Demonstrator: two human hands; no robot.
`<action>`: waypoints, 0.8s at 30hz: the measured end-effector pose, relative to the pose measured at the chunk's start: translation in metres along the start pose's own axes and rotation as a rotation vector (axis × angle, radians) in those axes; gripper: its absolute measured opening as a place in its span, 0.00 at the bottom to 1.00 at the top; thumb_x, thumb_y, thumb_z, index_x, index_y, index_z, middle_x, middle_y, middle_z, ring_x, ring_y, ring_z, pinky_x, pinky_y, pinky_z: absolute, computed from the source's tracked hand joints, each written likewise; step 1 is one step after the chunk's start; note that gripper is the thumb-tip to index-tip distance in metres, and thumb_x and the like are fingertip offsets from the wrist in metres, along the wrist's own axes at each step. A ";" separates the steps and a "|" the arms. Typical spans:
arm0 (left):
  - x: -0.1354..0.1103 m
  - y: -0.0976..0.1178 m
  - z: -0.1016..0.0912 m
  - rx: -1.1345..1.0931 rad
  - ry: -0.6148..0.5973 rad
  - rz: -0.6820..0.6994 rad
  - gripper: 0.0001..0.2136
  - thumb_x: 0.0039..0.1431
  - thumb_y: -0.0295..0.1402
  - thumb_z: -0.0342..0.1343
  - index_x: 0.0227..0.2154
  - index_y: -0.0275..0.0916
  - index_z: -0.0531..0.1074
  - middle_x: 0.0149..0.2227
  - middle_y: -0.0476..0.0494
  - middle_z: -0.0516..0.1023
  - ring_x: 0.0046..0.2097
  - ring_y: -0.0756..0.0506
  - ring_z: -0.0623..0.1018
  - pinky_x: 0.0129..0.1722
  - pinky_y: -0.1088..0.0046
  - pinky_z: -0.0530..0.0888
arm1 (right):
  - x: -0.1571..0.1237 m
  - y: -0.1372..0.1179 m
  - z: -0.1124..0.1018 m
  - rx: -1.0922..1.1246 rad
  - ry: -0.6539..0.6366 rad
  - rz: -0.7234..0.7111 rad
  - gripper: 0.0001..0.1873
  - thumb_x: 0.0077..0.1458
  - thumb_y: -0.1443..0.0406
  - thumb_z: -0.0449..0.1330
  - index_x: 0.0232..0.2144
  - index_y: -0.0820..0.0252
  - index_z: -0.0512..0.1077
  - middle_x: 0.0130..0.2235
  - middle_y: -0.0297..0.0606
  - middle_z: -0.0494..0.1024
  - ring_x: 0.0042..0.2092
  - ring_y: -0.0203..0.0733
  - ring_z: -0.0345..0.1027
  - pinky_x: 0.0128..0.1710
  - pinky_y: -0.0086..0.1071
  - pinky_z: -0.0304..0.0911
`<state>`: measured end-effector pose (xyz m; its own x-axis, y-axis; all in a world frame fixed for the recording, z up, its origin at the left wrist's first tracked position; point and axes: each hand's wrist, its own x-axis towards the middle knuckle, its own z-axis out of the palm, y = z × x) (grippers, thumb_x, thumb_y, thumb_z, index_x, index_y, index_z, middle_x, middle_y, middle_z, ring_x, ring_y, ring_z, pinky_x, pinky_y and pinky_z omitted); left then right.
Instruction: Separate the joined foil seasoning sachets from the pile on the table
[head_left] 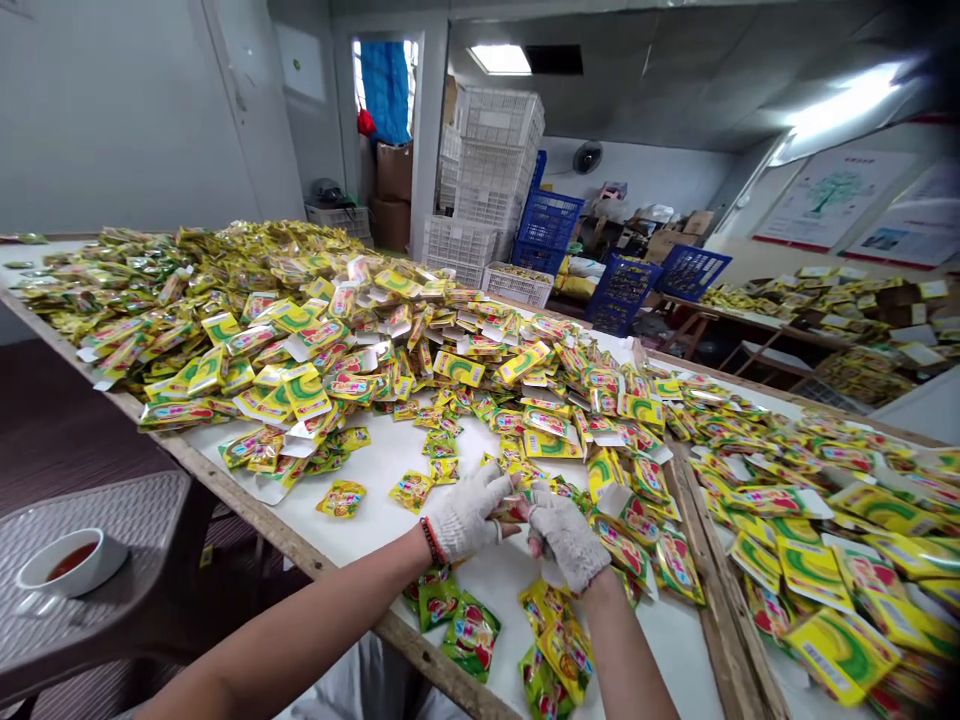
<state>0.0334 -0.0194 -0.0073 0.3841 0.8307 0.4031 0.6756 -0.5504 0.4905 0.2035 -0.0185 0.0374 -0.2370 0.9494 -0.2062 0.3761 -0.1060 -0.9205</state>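
Both of my hands wear white knit gloves with bare fingertips and meet over the white tabletop point(300, 505). My left hand point(471, 512) has its fingers curled together at a small reddish item, mostly hidden. Close beside it, my right hand point(568, 537) is closed too; what its fingers pinch is hidden. Under my wrists lie green sachets point(472, 635) and yellow sachets point(564, 645). Loose yellow sachets point(411, 490) are scattered beyond my left hand. Small yellow-and-red cartons point(551, 443), several with open flaps, are heaped just past my hands.
A large pile of sachets point(150, 265) and cartons covers the table's far left. A wooden divider point(709, 560) separates more cartons point(844, 650) on the right. At lower left, a white bowl point(112, 555) of reddish liquid stands on a plastic stool point(150, 500). White crates point(499, 120) are stacked behind.
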 end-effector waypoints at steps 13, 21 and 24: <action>0.040 -0.084 -0.047 0.405 -0.055 -0.628 0.13 0.52 0.31 0.52 0.42 0.38 0.69 0.45 0.34 0.69 0.49 0.37 0.69 0.46 0.61 0.66 | 0.001 0.032 -0.110 0.003 0.812 -0.245 0.22 0.56 0.53 0.41 0.38 0.57 0.68 0.36 0.42 0.75 0.29 0.40 0.70 0.27 0.35 0.65; 0.020 -0.100 -0.052 0.269 0.039 -0.730 0.22 0.46 0.36 0.59 0.46 0.37 0.67 0.46 0.31 0.69 0.50 0.31 0.68 0.48 0.55 0.64 | 0.047 0.039 -0.018 -0.554 0.513 0.023 0.14 0.38 0.67 0.62 0.33 0.60 0.70 0.38 0.48 0.76 0.41 0.51 0.69 0.38 0.37 0.60; 0.014 -0.104 -0.061 0.113 0.117 -0.725 0.20 0.46 0.31 0.59 0.45 0.37 0.67 0.44 0.33 0.71 0.49 0.34 0.70 0.49 0.59 0.64 | 0.045 0.040 -0.026 -0.617 0.463 0.056 0.13 0.40 0.66 0.61 0.33 0.59 0.69 0.33 0.44 0.75 0.37 0.48 0.68 0.35 0.35 0.59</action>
<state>-0.0701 0.0440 -0.0057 -0.2479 0.9645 0.0909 0.7975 0.1499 0.5844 0.2307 0.0280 -0.0001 0.1448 0.9888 0.0376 0.8397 -0.1027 -0.5333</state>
